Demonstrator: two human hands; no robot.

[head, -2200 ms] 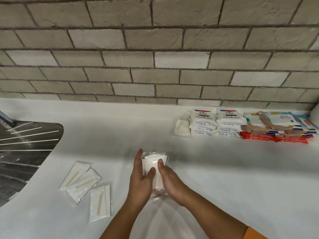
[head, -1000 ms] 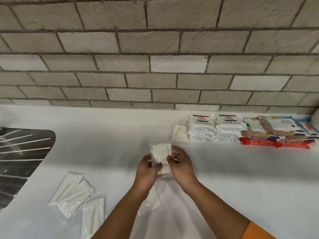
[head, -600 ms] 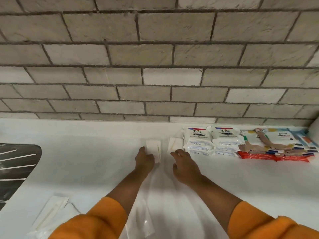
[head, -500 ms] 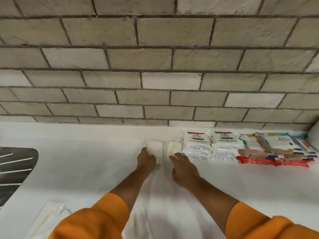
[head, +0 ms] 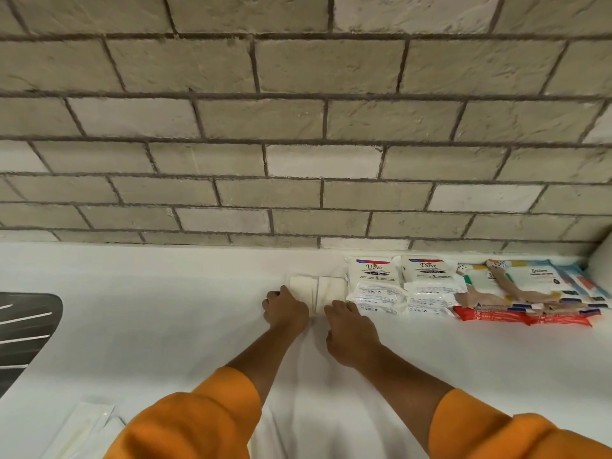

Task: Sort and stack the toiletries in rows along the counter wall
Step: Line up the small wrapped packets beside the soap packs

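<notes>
Two small white packets lie side by side on the white bench (head: 165, 309), close under the brick wall (head: 298, 127) at 12 o'clock from the hands. The left packet (head: 300, 286) and the right packet (head: 332, 287) touch along one edge.

The left hand (head: 286, 311) sits at the left packet's 7 o'clock corner with its fingers curled narrow against the edge. Whether they pinch the packet or only press on it cannot be told. The right hand (head: 351, 326) lies flatter, fingers loosely spread, with the fingertips (head: 337, 305) on the right packet's 6 o'clock edge and nothing gripped.

At 3 o'clock from the packets, just beside them, stand two stacks of Dove packs (head: 372, 276) along the wall. Further toward 3 o'clock come the pale blue wipes packs (head: 530, 281), with red packs (head: 490, 315) in front of them.

Well apart at 9 o'clock is the dark sink (head: 23, 326), and at 7 o'clock, near the frame's edge, lie clear sachets (head: 82, 432) — partly cut off. Both sleeves (head: 198, 422) are orange.
</notes>
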